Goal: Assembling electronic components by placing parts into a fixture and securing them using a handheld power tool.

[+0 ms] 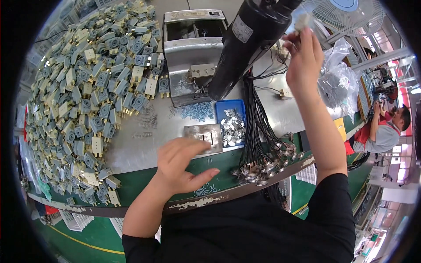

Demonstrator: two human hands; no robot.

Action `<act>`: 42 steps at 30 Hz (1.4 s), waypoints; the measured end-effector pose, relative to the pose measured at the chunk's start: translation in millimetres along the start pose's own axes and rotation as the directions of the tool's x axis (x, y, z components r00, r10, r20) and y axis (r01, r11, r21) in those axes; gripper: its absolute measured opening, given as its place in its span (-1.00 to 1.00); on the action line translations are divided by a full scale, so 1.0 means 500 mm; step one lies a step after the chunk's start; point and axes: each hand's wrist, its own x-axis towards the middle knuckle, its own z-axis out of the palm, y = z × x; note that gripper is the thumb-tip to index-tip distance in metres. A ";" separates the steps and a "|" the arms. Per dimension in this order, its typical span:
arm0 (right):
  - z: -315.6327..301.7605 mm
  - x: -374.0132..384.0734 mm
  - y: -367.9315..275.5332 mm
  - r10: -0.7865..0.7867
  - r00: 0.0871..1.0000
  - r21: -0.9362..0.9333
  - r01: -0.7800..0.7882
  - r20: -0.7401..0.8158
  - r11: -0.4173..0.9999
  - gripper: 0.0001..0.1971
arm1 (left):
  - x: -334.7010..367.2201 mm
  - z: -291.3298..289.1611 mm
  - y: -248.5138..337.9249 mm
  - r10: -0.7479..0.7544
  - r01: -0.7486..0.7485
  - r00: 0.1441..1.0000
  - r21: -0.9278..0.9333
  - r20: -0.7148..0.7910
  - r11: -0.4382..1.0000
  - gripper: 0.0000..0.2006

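Observation:
My left hand (177, 164) hovers at the bench's front, thumb and fingers apart, with nothing visible in it. Its fingertips reach over the near part of a small metal fixture block (215, 136) with a slot in its middle. Raised at the far right, my right hand (305, 59) pinches a small pale piece (301, 22) at its fingertips; the piece is blurred, so its kind cannot be made out. Beside the fixture, a blue tray (230, 104) holds small shiny metal parts. Small screws (197, 111) lie loose behind the fixture, and more are scattered near my left wrist.
A large heap of grey-and-cream plug parts (103, 79) covers the left side. A metal machine (193, 57) and a black cylinder (250, 39) stand at the back. Black cables (254, 118) hang over the front edge. Farther right are plastic bags (337, 83), a fan (346, 11) and another person (381, 131).

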 end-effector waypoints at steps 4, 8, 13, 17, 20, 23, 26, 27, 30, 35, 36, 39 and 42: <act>-0.097 0.210 0.183 0.420 0.905 -0.114 -0.411 0.064 0.904 -0.68 | 0.011 0.023 -0.007 0.066 -0.061 0.997 -0.091 0.047 0.994 -0.61; -0.137 0.304 0.298 0.789 0.555 -0.143 -0.786 0.265 0.601 -0.69 | 0.010 0.041 -0.006 0.084 -0.070 0.991 -0.138 0.103 0.988 -0.68; -0.052 0.236 0.259 0.694 0.639 0.015 -0.739 0.332 0.673 -0.68 | 0.002 0.039 -0.001 0.050 -0.036 0.994 -0.143 0.094 0.989 -0.71; -0.083 0.182 0.144 0.573 0.737 0.169 -0.655 0.357 0.737 -0.62 | 0.005 0.036 0.003 0.058 -0.046 0.994 -0.131 0.090 0.990 -0.72; -0.085 0.149 0.089 0.450 0.856 0.094 -0.485 0.255 0.869 -0.63 | 0.003 0.038 0.002 0.056 -0.044 0.995 -0.141 0.086 0.989 -0.73; -0.073 0.073 0.024 0.357 0.915 -0.273 -0.300 0.187 0.914 -0.68 | -0.003 0.038 0.001 0.051 -0.039 0.995 -0.143 0.082 0.989 -0.74; -0.098 -0.002 -0.034 0.486 0.629 -0.664 0.065 0.607 0.745 -0.83 | 0.004 0.037 0.006 0.049 -0.035 0.994 -0.147 0.095 0.989 -0.75; -0.089 -0.037 -0.053 0.453 0.452 -0.589 0.221 0.768 0.778 -0.85 | 0.005 0.037 0.009 0.043 -0.028 0.994 -0.147 0.104 0.989 -0.75; -0.074 -0.100 -0.065 0.470 0.263 -0.535 0.509 0.842 0.674 -0.79 | 0.008 0.046 0.014 0.022 -0.007 0.995 -0.148 0.094 0.989 -0.76; -0.083 -0.113 -0.054 0.444 0.235 -0.497 0.533 0.864 0.685 -0.77 | 0.033 0.054 0.031 -0.052 0.078 0.985 -0.157 0.162 0.984 -0.79; -0.088 -0.111 -0.052 0.461 0.225 -0.508 0.497 0.858 0.704 -0.75 | 0.043 0.051 0.034 -0.068 0.103 0.972 -0.151 0.224 0.983 -0.79; -0.121 -0.109 -0.038 0.417 0.208 -0.465 0.438 0.885 0.770 -0.69 | 0.068 0.061 0.052 -0.179 0.230 0.933 -0.135 0.312 0.964 -0.81; -0.167 -0.123 -0.002 0.251 0.254 -0.339 0.417 0.934 0.843 -0.64 | 0.081 0.089 0.069 -0.237 0.289 0.902 -0.098 0.361 0.952 -0.80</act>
